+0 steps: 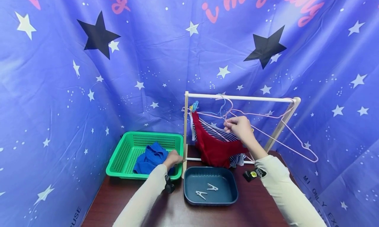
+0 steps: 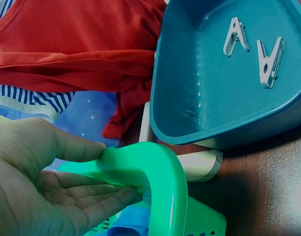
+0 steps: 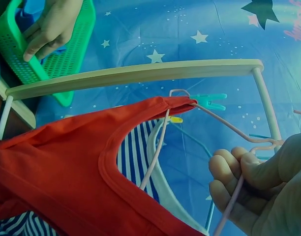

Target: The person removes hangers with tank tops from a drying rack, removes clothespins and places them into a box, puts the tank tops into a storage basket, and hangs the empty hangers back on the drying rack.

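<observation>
My right hand (image 1: 240,127) pinches a pink hanger (image 3: 230,206) just below its hook, between thumb and fingers. From that hanger hangs a red sleeveless top (image 1: 207,143), with a blue clothes peg (image 1: 195,106) on its left strap. Behind it is a navy-and-white striped garment (image 3: 135,147), partly hidden, beside a yellow peg (image 3: 175,119). At the right side of a green basket (image 1: 127,176), my left hand (image 1: 173,158) grips the rim, thumb above and fingers underneath in the left wrist view. A crumpled blue cloth (image 1: 149,159) lies in the basket.
A wooden rack (image 1: 185,128) with a white top rail (image 1: 251,98) stands on the brown table (image 1: 251,200). Another pink hanger (image 1: 305,148) hangs at its right end. In front sits a dark tray (image 1: 211,202) holding two grey pegs (image 1: 212,187). A starred curtain (image 1: 165,65) surrounds everything.
</observation>
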Tool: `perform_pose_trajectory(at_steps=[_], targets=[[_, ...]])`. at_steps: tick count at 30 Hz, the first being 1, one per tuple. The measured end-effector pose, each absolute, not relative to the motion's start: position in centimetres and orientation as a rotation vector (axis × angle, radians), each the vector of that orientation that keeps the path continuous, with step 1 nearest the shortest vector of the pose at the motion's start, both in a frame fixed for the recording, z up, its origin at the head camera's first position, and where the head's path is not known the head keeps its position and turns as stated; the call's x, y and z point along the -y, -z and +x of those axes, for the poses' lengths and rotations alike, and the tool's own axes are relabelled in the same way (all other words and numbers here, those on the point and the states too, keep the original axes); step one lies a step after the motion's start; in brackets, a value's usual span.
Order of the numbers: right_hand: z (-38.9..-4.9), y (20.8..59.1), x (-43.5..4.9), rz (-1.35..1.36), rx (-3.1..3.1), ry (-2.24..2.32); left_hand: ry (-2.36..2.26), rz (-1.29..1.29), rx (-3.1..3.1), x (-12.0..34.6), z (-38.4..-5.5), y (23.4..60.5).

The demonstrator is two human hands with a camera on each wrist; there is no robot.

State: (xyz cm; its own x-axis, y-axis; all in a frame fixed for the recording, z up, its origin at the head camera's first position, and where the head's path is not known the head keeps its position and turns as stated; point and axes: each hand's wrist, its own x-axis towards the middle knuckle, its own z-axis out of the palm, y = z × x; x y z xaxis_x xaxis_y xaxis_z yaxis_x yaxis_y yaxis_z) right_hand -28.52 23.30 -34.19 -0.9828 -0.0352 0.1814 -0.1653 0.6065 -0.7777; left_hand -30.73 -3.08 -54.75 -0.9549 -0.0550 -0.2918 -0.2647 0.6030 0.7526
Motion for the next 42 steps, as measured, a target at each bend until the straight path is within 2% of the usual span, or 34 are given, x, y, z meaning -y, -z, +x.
perform_pose_trajectory(at_steps=[17, 28, 37, 42], targets=[[-27.5, 36.0, -26.2, 0.262, 2.607, -1.381, -1.282, -0.244, -2.599, 3.2, -30.7, 55.0], [-26.7, 36.7, -28.6, 0.443, 2.627, -1.379, -1.283, -0.245, -2.6, 3.2, -30.7, 54.9], [-26.9, 38.0, -31.3, 0.571, 2.495, -1.622, -1.307, -0.256, -2.572, 3.1, -30.6, 54.7], [-26.8, 38.5, -32.0, 0.654, 2.488, -1.615, -1.309, -0.263, -2.562, 3.2, -30.8, 54.7]])
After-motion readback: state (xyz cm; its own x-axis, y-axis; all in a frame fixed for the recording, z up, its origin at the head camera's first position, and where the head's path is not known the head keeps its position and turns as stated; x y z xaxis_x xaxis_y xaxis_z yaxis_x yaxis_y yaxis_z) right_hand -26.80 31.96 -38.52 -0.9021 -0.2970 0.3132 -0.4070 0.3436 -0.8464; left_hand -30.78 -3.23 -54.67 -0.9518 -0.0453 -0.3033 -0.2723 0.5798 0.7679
